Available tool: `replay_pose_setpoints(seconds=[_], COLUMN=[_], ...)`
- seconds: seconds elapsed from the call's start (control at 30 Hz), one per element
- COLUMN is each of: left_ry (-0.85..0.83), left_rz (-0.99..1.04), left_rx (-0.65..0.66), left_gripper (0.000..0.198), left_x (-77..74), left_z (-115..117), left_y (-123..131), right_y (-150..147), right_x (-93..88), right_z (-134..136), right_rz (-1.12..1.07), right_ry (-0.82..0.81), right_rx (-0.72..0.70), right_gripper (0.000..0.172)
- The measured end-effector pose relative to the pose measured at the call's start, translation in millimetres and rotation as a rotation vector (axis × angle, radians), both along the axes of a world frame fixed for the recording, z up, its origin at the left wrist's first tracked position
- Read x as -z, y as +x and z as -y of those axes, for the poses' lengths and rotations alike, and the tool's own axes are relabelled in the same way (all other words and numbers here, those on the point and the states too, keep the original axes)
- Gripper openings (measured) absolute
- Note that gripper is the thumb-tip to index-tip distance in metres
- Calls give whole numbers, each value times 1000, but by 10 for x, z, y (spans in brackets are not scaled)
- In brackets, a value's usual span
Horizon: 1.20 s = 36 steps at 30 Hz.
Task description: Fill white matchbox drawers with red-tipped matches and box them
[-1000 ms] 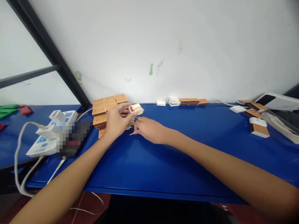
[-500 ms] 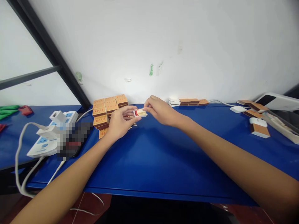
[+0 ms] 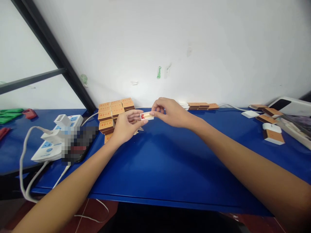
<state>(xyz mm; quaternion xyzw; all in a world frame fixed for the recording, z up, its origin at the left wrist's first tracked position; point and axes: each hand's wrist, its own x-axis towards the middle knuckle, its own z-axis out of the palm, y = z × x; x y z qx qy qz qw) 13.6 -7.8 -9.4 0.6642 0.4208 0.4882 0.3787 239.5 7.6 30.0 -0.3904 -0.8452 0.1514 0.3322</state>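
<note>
My left hand (image 3: 126, 126) holds a small white matchbox tray (image 3: 147, 116) filled with red-tipped matches, above the blue table (image 3: 160, 168). My right hand (image 3: 170, 111) pinches the tray's right end with thumb and forefinger. Loose matches (image 3: 137, 130) lie on the table just under my left hand. A stack of orange matchboxes (image 3: 113, 113) stands right behind and to the left of my left hand.
A white power strip (image 3: 57, 136) with plugs, cables and a dark phone lies at the left. More matchbox sleeves and white trays (image 3: 201, 105) sit along the wall, others (image 3: 272, 132) at the right near a white device (image 3: 289, 106). Green and red items lie far left.
My right hand left the loose matches on the table, rose to the tray in my left hand, and now pinches its right end. The tray shifted slightly right.
</note>
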Motion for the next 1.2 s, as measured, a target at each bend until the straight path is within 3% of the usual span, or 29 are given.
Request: replay_pose_setpoints(seconds=[0.17, 0.4, 0.7, 1.07, 1.2], left_ry=[-51, -34, -26, -31, -28], left_rz=[34, 12, -1, 11, 18], left_rx=[19, 57, 109, 80, 68], left_gripper=[58, 56, 52, 54, 55], left_x=[9, 13, 2, -9, -15], left_z=[-8, -4, 30, 20, 18], left_y=[-2, -2, 6, 1, -2], right_y=[-1, -45, -63, -36, -22], right_x=[18, 97, 101, 132, 161], right_z=[1, -7, 10, -47, -111], right_rz=[-37, -37, -90, -214, -301], right_ry=[-171, -179, -174, -176, -211], right_rx=[-7, -19, -22, -53, 4], right_gripper=[19, 25, 22, 23, 18])
